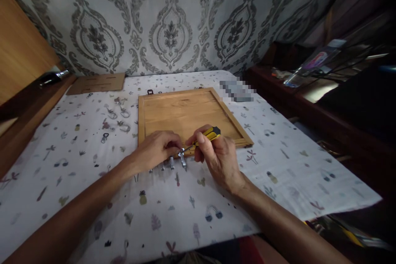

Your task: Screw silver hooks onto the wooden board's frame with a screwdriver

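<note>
A wooden framed board (182, 113) lies on the patterned tablecloth, with several metal hooks (172, 162) along its near edge. My right hand (221, 159) is closed around a screwdriver (212, 133) with a yellow and black handle. Its shaft slants down to the left, with the tip at the rightmost metal hook (183, 159). At that same hook, the fingertips of my left hand (159, 146) are pinched together against its upper end. Part of the board's near edge is hidden under my left hand. Whether a screw sits at the tip is too small to tell.
Small clear packets with metal parts (119, 113) lie left of the board. Flat cardboard (97, 82) rests at the back left, and a pixelated object (236, 90) at the back right. A dark wooden shelf (278, 95) with a clear plastic bag (312, 64) borders the right side.
</note>
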### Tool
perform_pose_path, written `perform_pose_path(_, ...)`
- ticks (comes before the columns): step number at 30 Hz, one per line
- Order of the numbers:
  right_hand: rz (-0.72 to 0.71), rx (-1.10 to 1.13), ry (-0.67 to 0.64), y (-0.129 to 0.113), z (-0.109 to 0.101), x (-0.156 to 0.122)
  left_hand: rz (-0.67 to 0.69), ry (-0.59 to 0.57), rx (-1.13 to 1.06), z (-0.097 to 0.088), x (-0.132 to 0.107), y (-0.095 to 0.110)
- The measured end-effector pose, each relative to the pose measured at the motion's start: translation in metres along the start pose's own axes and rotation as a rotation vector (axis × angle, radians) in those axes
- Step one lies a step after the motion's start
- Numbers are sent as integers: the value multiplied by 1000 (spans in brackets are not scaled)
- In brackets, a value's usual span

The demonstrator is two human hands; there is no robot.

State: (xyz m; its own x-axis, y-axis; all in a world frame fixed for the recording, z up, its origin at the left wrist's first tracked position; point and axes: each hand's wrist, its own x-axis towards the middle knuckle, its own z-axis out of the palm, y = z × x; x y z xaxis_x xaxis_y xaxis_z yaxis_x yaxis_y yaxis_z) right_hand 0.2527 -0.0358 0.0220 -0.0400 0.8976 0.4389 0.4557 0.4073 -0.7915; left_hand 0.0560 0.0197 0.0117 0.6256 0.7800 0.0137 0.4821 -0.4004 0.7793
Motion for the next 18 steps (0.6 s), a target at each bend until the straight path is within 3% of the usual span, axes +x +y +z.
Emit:
perform_pose_path(12,3,18,-12,-3,0,0,-24,0,105,-18,-6,4)
perform_pose_path(18,-5,15,-10,-2,-2,0,73,-167,102,-31,-18,11)
